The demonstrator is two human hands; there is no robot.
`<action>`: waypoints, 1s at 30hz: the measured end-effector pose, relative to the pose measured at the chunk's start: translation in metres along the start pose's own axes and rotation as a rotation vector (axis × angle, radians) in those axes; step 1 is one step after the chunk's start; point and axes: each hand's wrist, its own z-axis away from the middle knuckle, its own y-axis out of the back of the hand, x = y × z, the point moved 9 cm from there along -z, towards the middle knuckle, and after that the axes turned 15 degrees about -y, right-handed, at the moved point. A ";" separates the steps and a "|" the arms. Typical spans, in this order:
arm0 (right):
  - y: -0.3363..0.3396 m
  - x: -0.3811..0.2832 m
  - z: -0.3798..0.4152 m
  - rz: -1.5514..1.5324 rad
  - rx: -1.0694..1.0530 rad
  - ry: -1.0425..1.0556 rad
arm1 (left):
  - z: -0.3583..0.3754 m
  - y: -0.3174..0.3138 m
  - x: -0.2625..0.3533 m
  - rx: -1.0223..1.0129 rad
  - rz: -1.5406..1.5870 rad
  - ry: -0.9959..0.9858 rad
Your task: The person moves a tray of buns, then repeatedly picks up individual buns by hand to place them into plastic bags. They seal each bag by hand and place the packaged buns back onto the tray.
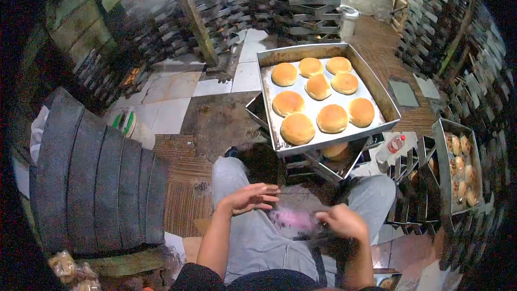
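In the head view, a seated person works a piece of pink plastic (295,219) above the lap, between the two hands and in front of the grey trousers (245,253). Blurred by motion, the pink plastic lies to the right of the left hand (249,199) and to the left of the right hand (344,222), its long axis running roughly from one hand to the other, across the body. The right hand is the nearer, its fingers curled and apparently pinched on the right end; the left hand is open, fingers stretched toward the other end and loosely apart, though whether they touch it cannot be told. Which end is the mouth, if it has one, is too blurred to tell

Ahead of both hands and slightly to the right, nine round buns (332,118) sit on a deep metal tray (339,136), which is turned at an angle to the person, its near left corner closer to the left hand than to the right. More trays are stacked beneath it. Just right of the stack stands a red-capped bottle (391,149); farther right, a narrow-looking tray (445,175) carries wrapped buns (459,164), well apart from the hands
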 end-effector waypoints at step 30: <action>-0.036 -0.049 -0.061 0.272 -0.026 -0.037 | -0.019 0.012 -0.001 0.083 -0.005 0.031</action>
